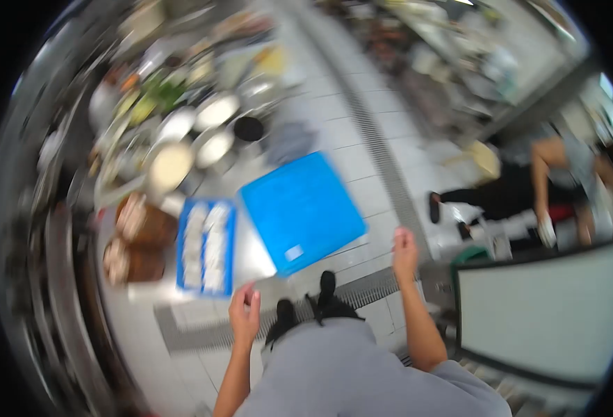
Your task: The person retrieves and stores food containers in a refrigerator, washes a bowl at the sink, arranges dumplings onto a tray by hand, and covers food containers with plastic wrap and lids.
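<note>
My left hand (244, 311) is just below the near edge of the steel counter, beside a blue tray (230, 278) that bears two rows of pale, wrapped-looking pieces. Its fingers are loosely bent and apart, with nothing seen in them. To the right, my right hand (404, 251) hangs over the floor, fingers slightly curled and apart, holding nothing visible. Between the two hands and farther forward, a bright blue board (303, 212) with a small white label lies at the counter's right edge. Neither hand touches it.
Two brown-filled jars (134, 261) stand left of the tray. Behind are bowls (171, 167), metal pots and green vegetables (155, 97), blurred. A floor drain (376, 139) runs between counters. At right, a bending person (564, 160) is behind a pale-topped unit (543, 313).
</note>
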{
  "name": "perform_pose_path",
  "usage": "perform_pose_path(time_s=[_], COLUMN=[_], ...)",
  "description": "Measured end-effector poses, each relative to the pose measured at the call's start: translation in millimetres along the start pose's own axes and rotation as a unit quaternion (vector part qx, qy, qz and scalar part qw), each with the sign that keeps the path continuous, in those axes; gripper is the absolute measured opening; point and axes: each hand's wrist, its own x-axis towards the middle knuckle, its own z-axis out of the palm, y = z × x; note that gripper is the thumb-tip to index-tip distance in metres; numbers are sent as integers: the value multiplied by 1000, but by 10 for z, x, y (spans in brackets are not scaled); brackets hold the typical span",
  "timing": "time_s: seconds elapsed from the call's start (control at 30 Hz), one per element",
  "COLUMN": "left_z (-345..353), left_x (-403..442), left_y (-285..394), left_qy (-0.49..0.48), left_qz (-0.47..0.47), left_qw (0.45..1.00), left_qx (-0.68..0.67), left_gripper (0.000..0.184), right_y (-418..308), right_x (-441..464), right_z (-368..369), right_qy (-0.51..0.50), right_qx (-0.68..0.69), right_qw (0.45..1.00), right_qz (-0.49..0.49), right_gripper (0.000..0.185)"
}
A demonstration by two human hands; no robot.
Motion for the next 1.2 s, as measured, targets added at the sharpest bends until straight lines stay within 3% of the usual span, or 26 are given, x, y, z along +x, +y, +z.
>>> perform_pose_path(time_s=[0.03,0.07,0.27,0.37,0.43,0.47,0.53,0.63,0.7,0.77,0.9,1.03,1.1,1.17,1.2], left_z=[65,151,761,1169,1400,1535,1729,2006,2217,2399,2711,3070,3204,3360,3449], left_x=[158,298,620,483,385,240,-208,-796,-1165,-1490,-2090,-2633,-2882,-3120,-3223], left_y=[155,326,796,1031,1135,1224,1528,1888,2146,2408,2960,3587,3955,4314,4511], left_qy=[-43,-87,-332,-430,-579,-590,-561,-620,-655,-675,-672,-660,-654,-640,-626], left_qz=[59,120,296,328,191,201,358,370,368,439,468,491,504,516,528], left_qw=[997,989,893,830,793,782,730,667,628,547,502,480,459,447,436], left_qx=[7,8,-71,-135,-1,-8,-158,-186,-203,-230,-277,-305,-330,-353,-372], left_gripper=[28,30,35,34,62,62,35,35,35,37,39,40,42,42,41], right_y=[-7,-90,-145,-296,-435,-528,-699,-912,-1258,-1608,-2415,-3057,-3400,-3561,-3607], right_x=[-194,-419,-1874,-2554,-2979,-3154,-3538,-3965,-4127,-4177,-4095,-3910,-3821,-3756,-3751], right_z=[-137,-286,-1389,-2032,-2379,-2512,-2819,-3335,-3748,-4225,-5269,-6656,-7240,-7947,-8191], right_qy=[21,84,302,431,511,553,588,635,672,692,685,682,717,746,747], right_qx=[-37,-82,-54,-82,-111,-126,-86,-114,-182,-216,-327,-451,-481,-524,-526], right_qw=[999,992,951,897,851,822,802,762,718,687,631,515,471,392,387], right_qz=[24,-37,41,43,48,48,67,59,2,-44,-159,-257,-181,-126,-124], right_gripper=[34,31,30,29,28,27,27,28,27,26,23,23,32,20,20])
